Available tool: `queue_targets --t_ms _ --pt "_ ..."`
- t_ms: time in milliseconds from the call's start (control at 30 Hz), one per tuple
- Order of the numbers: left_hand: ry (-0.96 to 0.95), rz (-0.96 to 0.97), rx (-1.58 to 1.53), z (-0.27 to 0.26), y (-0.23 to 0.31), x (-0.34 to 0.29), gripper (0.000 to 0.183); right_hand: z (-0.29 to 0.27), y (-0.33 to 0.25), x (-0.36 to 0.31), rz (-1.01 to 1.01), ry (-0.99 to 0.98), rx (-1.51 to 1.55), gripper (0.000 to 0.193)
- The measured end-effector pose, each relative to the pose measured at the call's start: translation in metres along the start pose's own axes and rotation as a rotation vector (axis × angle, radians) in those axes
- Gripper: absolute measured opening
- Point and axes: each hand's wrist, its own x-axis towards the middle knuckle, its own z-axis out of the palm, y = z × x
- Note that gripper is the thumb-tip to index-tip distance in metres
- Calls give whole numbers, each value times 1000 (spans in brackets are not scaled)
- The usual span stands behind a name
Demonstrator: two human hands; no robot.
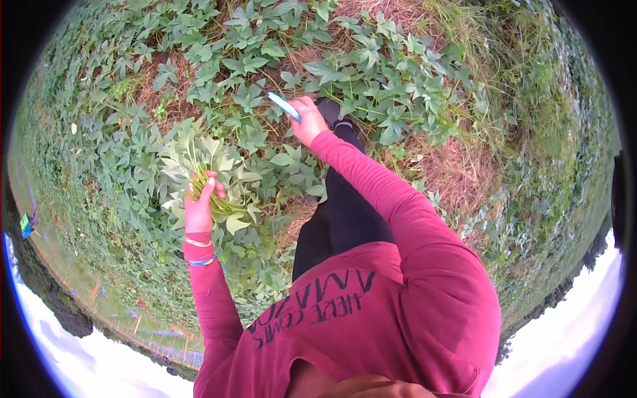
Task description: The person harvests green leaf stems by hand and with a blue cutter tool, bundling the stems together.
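Observation:
My left hand (201, 201) is closed around a bunch of cut leafy vine stems (192, 151), its thumb pressed across the pale green stalks. Leaves fan out above the fist and the stems spread to its right. Further right and a little farther off, my right hand (309, 124) grips a small teal knife (284, 105), with the light blade pointing up and left. The knife is above the low leafy vines (249, 96), and I cannot tell whether its tip touches any leaf. My right hand's fingers partly hide the handle.
Lobed green vines (388, 106) cover the ground around me, with dry straw mulch (448, 169) between them. Tall grass (524, 99) grows along the right. My dark shoe (328, 109) stands among the vines just beyond my right hand. A small blue and green object (26, 225) is far left.

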Motion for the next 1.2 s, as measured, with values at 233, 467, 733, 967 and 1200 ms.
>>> queue_targets --t_ms 233,467,733,967,1200 --pt "-195 -544 565 55 -143 61 36 -202 139 76 372 -112 -554 27" --pt "-206 -779 307 85 -217 13 50 -72 161 91 284 -314 -366 37" --pt "97 -620 -240 95 -230 -7 25 211 207 90 595 -198 -152 11" --pt "263 -684 -386 92 -268 -48 23 244 269 101 673 -167 -130 31" --pt "165 -727 -203 99 -279 -46 25 139 292 130 176 -202 -871 32"
